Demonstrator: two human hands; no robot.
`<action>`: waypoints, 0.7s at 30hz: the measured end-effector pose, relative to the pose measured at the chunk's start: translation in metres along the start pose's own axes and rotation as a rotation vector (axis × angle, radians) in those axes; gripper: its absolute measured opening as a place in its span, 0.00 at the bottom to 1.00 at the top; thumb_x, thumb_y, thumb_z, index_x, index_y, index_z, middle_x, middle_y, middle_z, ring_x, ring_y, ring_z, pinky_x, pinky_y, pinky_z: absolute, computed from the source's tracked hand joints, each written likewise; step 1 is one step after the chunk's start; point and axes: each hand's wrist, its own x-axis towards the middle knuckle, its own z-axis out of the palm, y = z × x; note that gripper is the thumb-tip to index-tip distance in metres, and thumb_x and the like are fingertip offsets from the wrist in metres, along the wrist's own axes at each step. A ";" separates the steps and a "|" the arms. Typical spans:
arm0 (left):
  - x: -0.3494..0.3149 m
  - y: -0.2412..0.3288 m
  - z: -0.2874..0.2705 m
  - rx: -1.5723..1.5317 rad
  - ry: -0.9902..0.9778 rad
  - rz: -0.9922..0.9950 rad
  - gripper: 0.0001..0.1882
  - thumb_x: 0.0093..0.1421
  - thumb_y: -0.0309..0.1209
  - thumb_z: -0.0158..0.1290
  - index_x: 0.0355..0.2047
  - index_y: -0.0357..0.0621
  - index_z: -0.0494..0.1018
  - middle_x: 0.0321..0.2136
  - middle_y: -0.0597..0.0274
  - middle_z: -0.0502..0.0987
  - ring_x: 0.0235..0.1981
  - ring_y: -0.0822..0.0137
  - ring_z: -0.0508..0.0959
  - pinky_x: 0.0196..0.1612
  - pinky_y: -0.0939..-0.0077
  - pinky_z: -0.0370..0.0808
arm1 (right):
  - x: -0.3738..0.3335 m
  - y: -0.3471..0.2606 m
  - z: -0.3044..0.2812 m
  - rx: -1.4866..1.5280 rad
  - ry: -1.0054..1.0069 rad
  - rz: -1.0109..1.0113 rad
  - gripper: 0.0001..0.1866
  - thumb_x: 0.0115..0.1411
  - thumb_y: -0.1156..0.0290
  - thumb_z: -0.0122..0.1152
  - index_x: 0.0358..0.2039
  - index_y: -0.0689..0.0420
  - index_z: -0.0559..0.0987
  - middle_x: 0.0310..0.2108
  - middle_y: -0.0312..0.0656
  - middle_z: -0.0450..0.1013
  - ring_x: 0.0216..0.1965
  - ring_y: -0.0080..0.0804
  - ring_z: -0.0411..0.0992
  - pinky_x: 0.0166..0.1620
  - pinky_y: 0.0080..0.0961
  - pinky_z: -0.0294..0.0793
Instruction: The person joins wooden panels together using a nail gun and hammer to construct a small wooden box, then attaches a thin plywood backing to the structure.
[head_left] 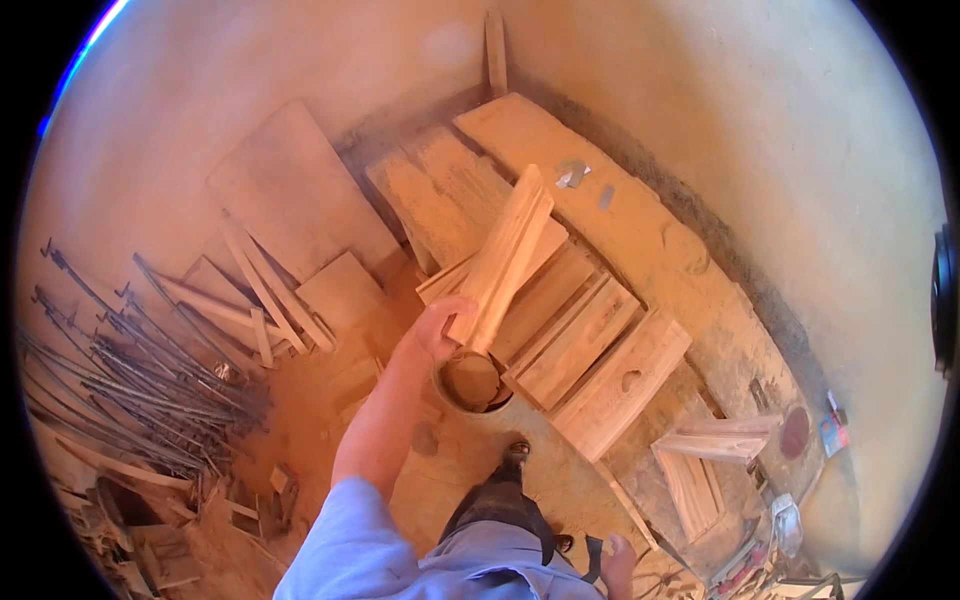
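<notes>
My left hand (447, 325) is closed around the near end of a wooden board (508, 250) with a grooved, moulded face. That board is tilted up over other boards on the workbench. A flat wooden panel (622, 384) with a dark oval knot lies at the near end of the row, beside narrower boards (580, 342). Low down and close to my body is my right hand (620, 560), mostly seen from above. A dark strip (594, 558) hangs just left of it; whether the fingers hold it I cannot make out.
A dusty bench (640, 235) runs along the wall. Jointed wooden pieces (700, 465) stand at its right end. A round bucket (470, 380) sits below the boards. Metal clamps (130, 370) crowd the left, near leaning panels (300, 190) and offcuts. Sawdust covers the floor (340, 400).
</notes>
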 end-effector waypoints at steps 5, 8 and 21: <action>-0.035 -0.009 0.023 -0.314 -0.372 0.103 0.40 0.55 0.38 0.56 0.65 0.30 0.61 0.56 0.39 0.75 0.55 0.38 0.77 0.60 0.42 0.74 | 0.059 -0.107 -0.028 0.030 -0.075 -0.132 0.27 0.52 0.74 0.63 0.55 0.63 0.78 0.52 0.58 0.77 0.58 0.53 0.74 0.63 0.42 0.71; -0.036 -0.028 0.050 -0.330 -0.506 0.111 0.42 0.54 0.41 0.57 0.65 0.30 0.61 0.55 0.41 0.76 0.55 0.40 0.78 0.58 0.44 0.76 | 0.070 -0.188 -0.060 0.023 -0.034 -0.219 0.24 0.59 0.73 0.63 0.56 0.65 0.78 0.51 0.57 0.79 0.55 0.48 0.78 0.58 0.37 0.76; -0.178 -0.234 0.236 1.136 -0.758 0.670 0.40 0.38 0.33 0.71 0.57 0.49 0.75 0.58 0.36 0.63 0.58 0.41 0.67 0.61 0.47 0.67 | -0.032 -0.180 -0.116 0.994 0.046 0.058 0.23 0.61 0.68 0.70 0.53 0.67 0.78 0.44 0.45 0.81 0.45 0.34 0.80 0.49 0.32 0.79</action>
